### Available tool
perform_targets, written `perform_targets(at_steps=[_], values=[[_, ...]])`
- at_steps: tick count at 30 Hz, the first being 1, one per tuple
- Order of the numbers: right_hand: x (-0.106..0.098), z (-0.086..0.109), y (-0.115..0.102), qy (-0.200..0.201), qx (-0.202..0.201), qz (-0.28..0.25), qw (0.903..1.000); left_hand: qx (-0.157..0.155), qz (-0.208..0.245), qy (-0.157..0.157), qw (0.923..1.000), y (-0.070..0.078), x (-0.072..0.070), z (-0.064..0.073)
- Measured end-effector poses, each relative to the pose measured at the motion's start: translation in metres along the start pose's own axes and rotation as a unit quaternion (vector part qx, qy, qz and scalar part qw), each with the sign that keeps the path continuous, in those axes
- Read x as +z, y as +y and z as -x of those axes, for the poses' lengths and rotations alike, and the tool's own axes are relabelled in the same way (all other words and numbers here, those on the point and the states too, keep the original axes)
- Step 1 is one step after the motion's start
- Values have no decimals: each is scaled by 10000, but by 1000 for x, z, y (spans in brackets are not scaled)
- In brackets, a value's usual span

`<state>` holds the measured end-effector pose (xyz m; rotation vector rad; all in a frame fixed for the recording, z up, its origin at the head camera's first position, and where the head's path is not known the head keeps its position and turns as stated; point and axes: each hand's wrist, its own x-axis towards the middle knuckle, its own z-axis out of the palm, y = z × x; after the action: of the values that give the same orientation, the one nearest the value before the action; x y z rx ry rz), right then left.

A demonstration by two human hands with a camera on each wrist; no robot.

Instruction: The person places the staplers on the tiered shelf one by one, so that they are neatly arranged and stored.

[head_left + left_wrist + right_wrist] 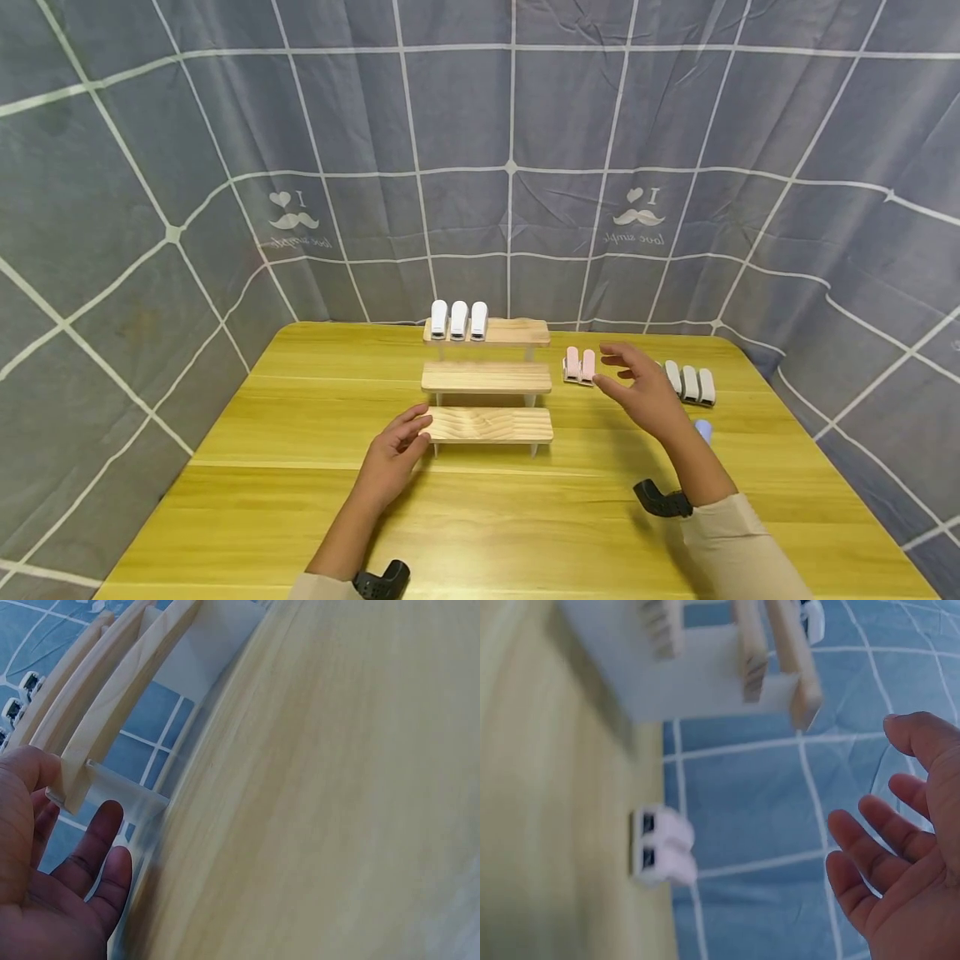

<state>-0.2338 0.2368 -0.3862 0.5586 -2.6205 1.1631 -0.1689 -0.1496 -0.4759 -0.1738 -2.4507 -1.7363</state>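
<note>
A three-tier wooden shelf (487, 425) stands on the table. My left hand (393, 454) touches the left end of its lowest tier, fingers relaxed; in the left wrist view the thumb meets the tier's end. Three white stapler-like things (459, 321) stand in a row on the top tier, towards the left. My right hand (641, 387) hovers right of the shelf, fingers loosely bent and apart, holding nothing. Just left of its fingertips, two pink stapler-like things (580, 367) stand side by side; the right wrist view shows their dark openings (649, 840).
Several pale grey stapler-like things (690, 385) stand in a row right of my right hand, partly hidden by it. A light blue object (703, 430) shows behind the right forearm. A grey checked curtain (465, 125) hangs behind the yellow wooden table (300, 417).
</note>
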Motion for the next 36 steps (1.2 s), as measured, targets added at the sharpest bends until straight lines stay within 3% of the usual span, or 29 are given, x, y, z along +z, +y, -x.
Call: perform_targets(at_steps=[12, 18, 26, 36], values=[[-32, 65, 50, 297, 626, 408, 9968, 28, 145, 11, 9999, 1, 1, 1], [-48, 89, 72, 357, 979, 549, 9930, 47, 122, 23, 9999, 0, 0, 1], [-53, 99, 91, 20, 1340, 503, 9897, 323, 94, 93, 9994, 2, 1, -1], [-53, 103, 101, 383, 1267, 479, 9900, 212, 87, 84, 9997, 2, 1, 1]])
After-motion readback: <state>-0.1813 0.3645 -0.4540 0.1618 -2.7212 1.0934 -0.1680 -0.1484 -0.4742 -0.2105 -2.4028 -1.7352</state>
